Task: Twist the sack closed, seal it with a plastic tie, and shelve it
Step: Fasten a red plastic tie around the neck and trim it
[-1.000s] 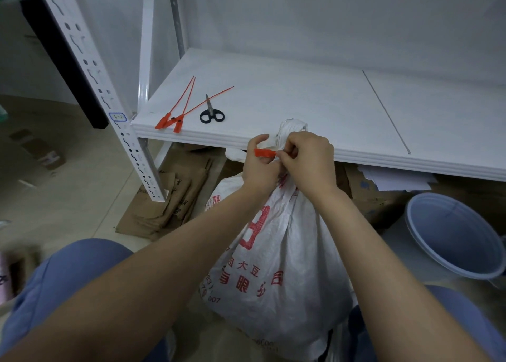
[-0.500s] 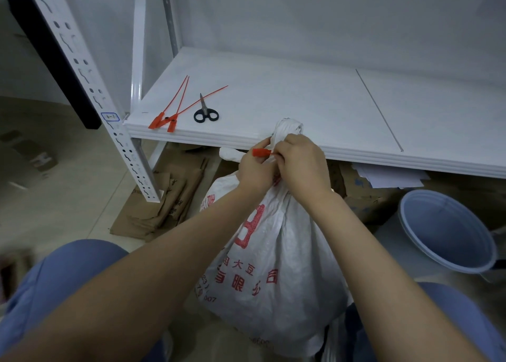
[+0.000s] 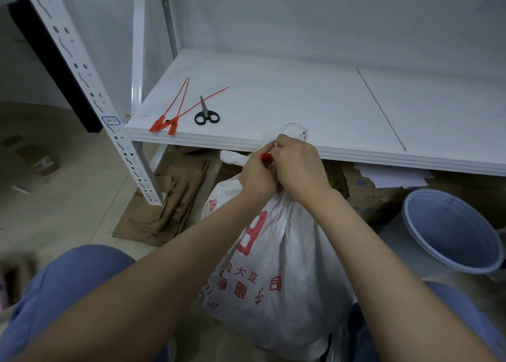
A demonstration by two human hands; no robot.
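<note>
Right at the front edge of the white metal shelf, both hands are meeting on the twisted neck of the white woven plastic sack with red print. The sack is standing on the floor directly under the hands, between the person's knees. Its neck is running upright, so a white tuft is showing above the right hand. The right hand is wrapping its curled fingers around this neck. The left hand is pinching the small flat head of the red plastic tie, which is showing in the gap between the two hands. The strap is hidden, so I cannot tell how tight it is.

I am judging that the sealing step is in progress. The tie is lying across the upright neck with its head toward the left hand, so this hand is the nearer one to steady the head while the right hand pulls the tail.

Beyond the hands to their left, spare red ties and black scissors are lying on the shelf. Lower to their right, a blue plastic bucket is standing.
</note>
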